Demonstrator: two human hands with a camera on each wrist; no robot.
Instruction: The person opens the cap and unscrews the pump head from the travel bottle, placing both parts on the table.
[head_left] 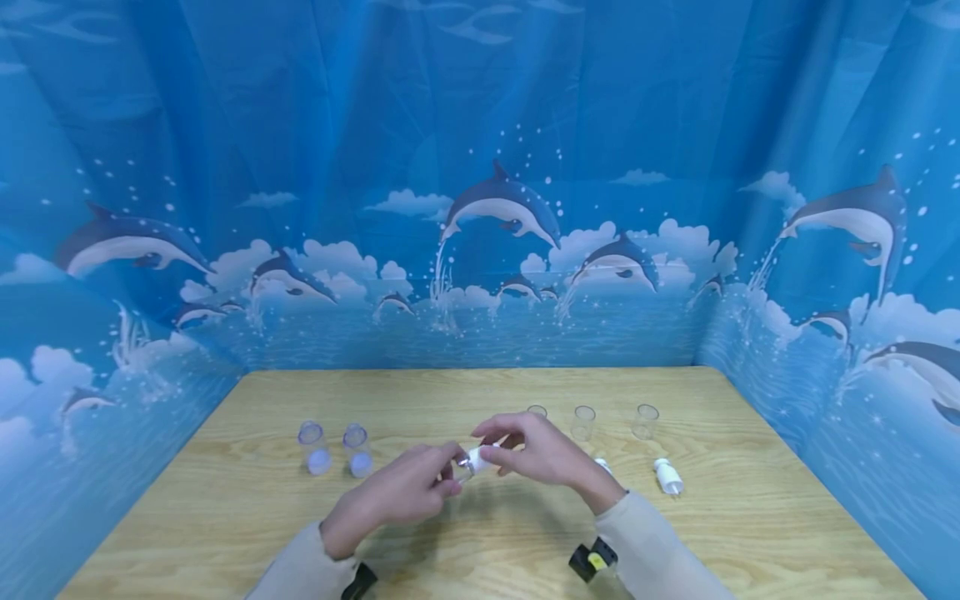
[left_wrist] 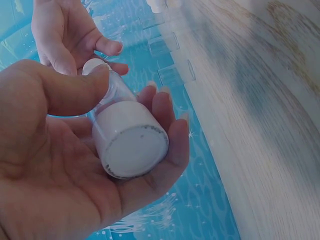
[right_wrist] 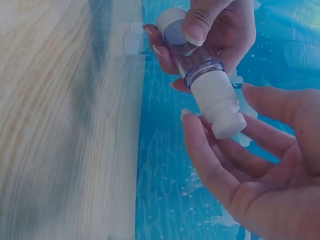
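Note:
My left hand (head_left: pixel 408 487) grips a small clear bottle (right_wrist: pixel 192 59) with a white base (left_wrist: pixel 131 142), its thumb laid along the body. A white pump top (right_wrist: pixel 217 100) sits on the bottle's neck and points toward my right hand (head_left: pixel 536 450). In the right wrist view the right hand's fingers are loosely bent around the pump top, with the thumb apart from it. The bottle is tilted, held above the table.
On the wooden table (head_left: pixel 300 533), two more clear bottles (head_left: pixel 315 446) stand at the left. Several clear caps (head_left: pixel 645 422) stand at the back right. Nearer, a white pump top (head_left: pixel 667 477) lies on its side, and another (head_left: pixel 602 464) is partly hidden by the right wrist. A dolphin-printed curtain (head_left: pixel 480 125) surrounds the table.

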